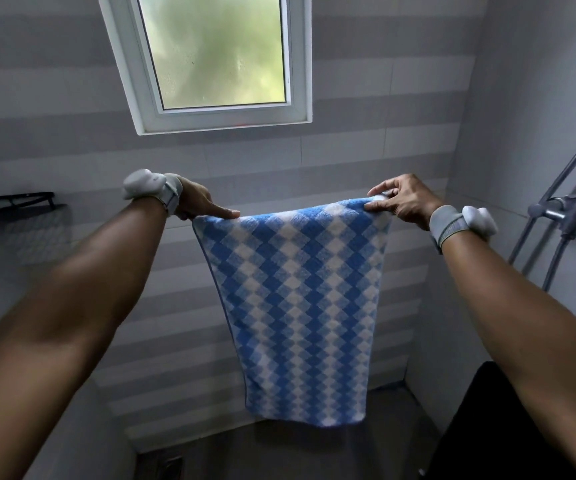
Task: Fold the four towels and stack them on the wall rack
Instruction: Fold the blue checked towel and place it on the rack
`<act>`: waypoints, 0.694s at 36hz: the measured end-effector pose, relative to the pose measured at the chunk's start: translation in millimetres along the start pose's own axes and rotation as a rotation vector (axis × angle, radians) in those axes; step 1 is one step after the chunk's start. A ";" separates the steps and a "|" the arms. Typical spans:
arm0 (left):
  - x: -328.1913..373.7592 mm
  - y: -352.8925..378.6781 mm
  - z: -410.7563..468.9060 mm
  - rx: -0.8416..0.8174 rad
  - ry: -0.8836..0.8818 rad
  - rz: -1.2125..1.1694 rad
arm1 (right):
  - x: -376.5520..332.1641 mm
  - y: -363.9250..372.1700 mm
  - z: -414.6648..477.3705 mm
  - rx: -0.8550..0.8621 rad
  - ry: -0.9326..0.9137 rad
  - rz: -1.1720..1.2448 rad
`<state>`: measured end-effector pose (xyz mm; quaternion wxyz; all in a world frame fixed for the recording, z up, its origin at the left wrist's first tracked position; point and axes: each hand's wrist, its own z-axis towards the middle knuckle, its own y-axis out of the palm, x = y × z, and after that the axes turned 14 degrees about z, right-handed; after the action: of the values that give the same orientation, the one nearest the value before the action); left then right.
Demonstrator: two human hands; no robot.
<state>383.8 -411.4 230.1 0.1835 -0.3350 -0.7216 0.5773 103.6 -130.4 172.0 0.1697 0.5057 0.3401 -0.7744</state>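
Observation:
A blue and white checked towel (297,306) hangs flat in the air in front of me, held up by its top edge. My left hand (200,202) pinches the top left corner. At the top right corner, my right hand (401,202) pinches the edge between thumb and fingers. Both arms are stretched forward, and each wrist wears a grey band with a white device. A black wall rack (13,206) is fixed to the tiled wall at the far left, about level with my hands; nothing is visible on it.
A white-framed frosted window (210,57) sits high on the striped tile wall. A chrome shower mixer (570,213) with hoses juts from the right wall. A floor drain (169,467) lies below left. Something black (480,427) fills the lower right corner.

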 end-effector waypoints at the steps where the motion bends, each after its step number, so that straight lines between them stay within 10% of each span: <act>1: 1.1 2.1 1.2 -0.009 0.003 -0.005 | -0.5 0.3 -2.1 -0.016 -0.004 0.007; 25: -13.0 13.8 7.4 0.087 -0.021 0.415 | 8.1 15.2 -10.5 -0.151 -0.157 -0.147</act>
<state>391.9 -424.2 216.6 0.0673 -0.4621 -0.6135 0.6368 116.4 -133.2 156.6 0.1761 0.4030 0.4192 -0.7942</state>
